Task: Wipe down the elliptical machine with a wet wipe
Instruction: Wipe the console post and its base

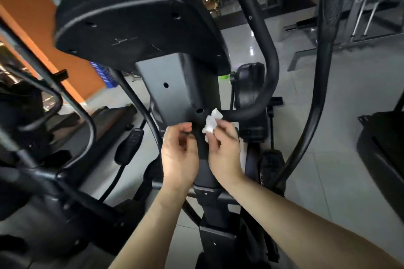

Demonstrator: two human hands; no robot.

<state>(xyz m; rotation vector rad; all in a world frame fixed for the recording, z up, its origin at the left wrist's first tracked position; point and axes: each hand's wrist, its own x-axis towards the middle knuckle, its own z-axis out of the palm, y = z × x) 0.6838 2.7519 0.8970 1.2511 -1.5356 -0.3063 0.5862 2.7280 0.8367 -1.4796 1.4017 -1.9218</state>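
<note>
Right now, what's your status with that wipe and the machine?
Right hand pinches crumpled wet wipe, at the elliptical's centre column. Left hand curled beside column, grip unclear. Handlebar close right of the wipe.

Orange wall (83, 72) — blue crate (103, 76)

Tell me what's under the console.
The grey center post, with two holes, runs down from the console. The right hand pinches a crumpled wet wipe by its right edge; the left hand is alongside. The hands cover the post's section behind them.
</note>
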